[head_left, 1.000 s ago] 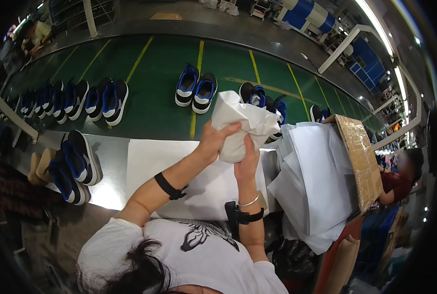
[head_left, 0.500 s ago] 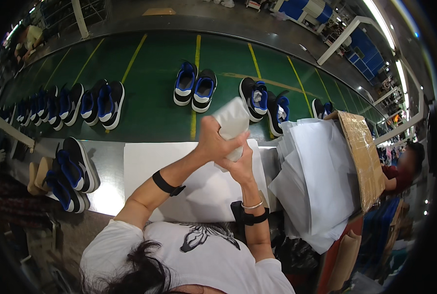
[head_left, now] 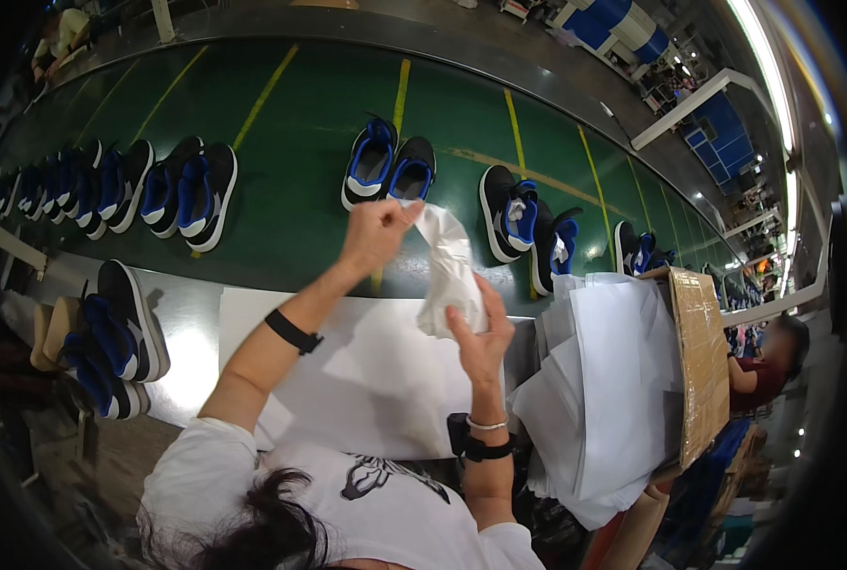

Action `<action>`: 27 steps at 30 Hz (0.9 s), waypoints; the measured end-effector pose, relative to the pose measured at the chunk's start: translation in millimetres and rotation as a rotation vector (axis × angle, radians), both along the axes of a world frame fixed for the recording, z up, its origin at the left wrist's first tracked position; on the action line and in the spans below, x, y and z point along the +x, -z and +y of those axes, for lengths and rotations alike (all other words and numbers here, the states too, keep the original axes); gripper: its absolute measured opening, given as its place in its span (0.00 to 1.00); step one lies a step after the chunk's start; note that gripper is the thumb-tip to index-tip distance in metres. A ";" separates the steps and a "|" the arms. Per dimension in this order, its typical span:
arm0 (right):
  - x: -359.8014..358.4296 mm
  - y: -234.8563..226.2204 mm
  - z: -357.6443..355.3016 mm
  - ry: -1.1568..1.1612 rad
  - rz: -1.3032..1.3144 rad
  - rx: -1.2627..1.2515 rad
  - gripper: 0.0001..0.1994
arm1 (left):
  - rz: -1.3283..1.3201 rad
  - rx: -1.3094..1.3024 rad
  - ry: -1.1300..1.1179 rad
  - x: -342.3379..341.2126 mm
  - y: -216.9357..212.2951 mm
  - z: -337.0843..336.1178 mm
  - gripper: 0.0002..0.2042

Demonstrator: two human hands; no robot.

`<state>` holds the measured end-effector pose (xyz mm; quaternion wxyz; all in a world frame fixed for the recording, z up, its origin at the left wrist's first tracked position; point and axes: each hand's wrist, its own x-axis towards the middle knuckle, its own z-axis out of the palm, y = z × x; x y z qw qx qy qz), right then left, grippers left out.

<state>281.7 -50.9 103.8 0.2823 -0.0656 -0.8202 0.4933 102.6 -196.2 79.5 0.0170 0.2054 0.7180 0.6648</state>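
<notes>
A crumpled sheet of white tissue paper [head_left: 445,269] stretches between my two hands. My left hand [head_left: 378,234] pinches its narrow upper end, close to the heel of a shoe. Lower down, my right hand [head_left: 483,334] grips the wider, bunched part, thumb on top. Just beyond my left hand stand two black shoes with blue linings, a left one [head_left: 370,161] and a right one [head_left: 413,171]; the paper's tip partly covers the right one's heel. Under my forearms lies a stack of flat white paper [head_left: 347,370] on the metal table.
The green conveyor [head_left: 290,190] with yellow lines carries several shoes at left. Shoes with paper inside [head_left: 511,214] stand to the right. A cardboard box [head_left: 697,370] with loose white sheets [head_left: 623,370] is at my right; two shoes [head_left: 119,332] sit at left. Another person [head_left: 765,366] is far right.
My hands were together around the paper; now they are apart with it drawn out between them. My left hand has moved left, my right hand lower.
</notes>
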 end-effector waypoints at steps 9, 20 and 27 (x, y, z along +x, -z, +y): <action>-22.3 -30.0 35.9 0.009 -0.077 0.356 0.24 | 0.478 -0.856 0.193 -48.8 43.2 43.9 0.13; -139.6 -30.9 27.5 -0.195 -0.452 0.981 0.17 | 0.493 -0.560 0.141 -103.7 30.7 57.7 0.15; -173.0 32.5 18.6 -0.097 -0.536 0.835 0.19 | 0.495 -0.483 0.200 -117.3 41.7 43.8 0.13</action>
